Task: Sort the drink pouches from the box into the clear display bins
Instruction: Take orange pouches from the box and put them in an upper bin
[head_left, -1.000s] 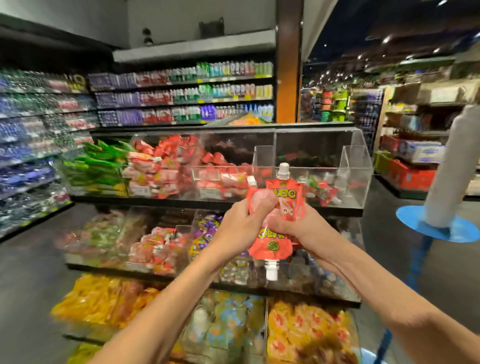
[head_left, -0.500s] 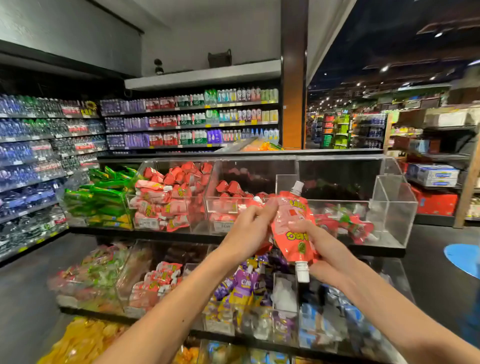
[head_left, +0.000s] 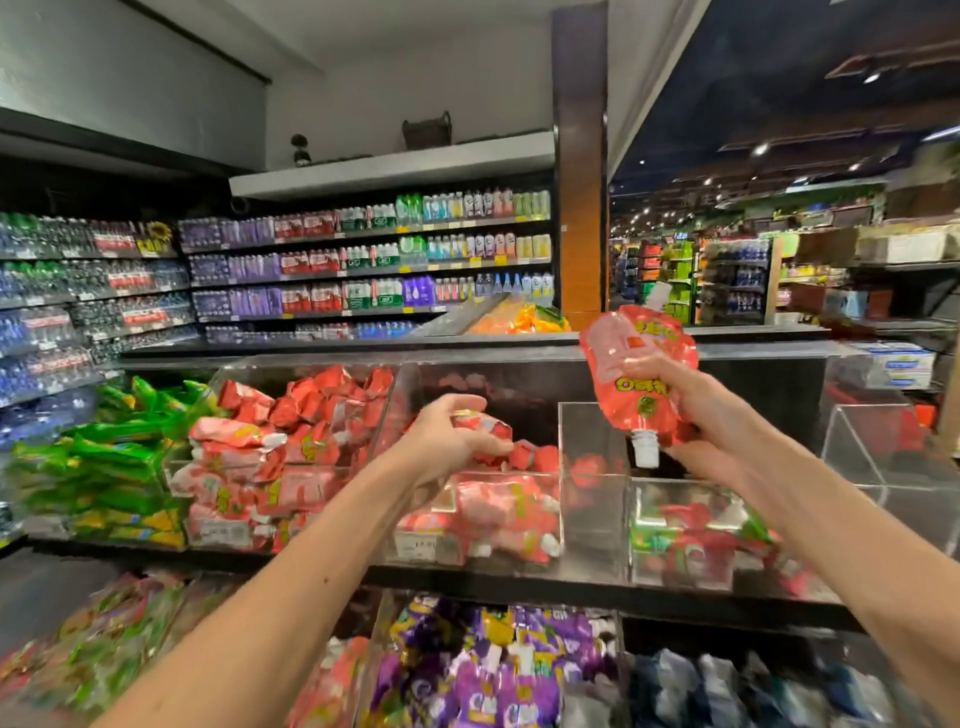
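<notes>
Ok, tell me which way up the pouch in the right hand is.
Upside down: the pouch has its white cap pointing down.

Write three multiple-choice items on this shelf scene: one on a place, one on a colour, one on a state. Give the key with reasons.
1. Where is the left hand?
A. In the middle bin of red pouches
B. On the floor
C. On the back shelf

2. What colour are the packs in the far-left bin?
A. Blue
B. Green
C. White

3. How is the pouch in the right hand held?
A. Flat
B. Cap up
C. Cap down

Key: 1 A, its grip is on red pouches there; 2 B, green wrappers show; 3 C, the white cap points down.
</notes>
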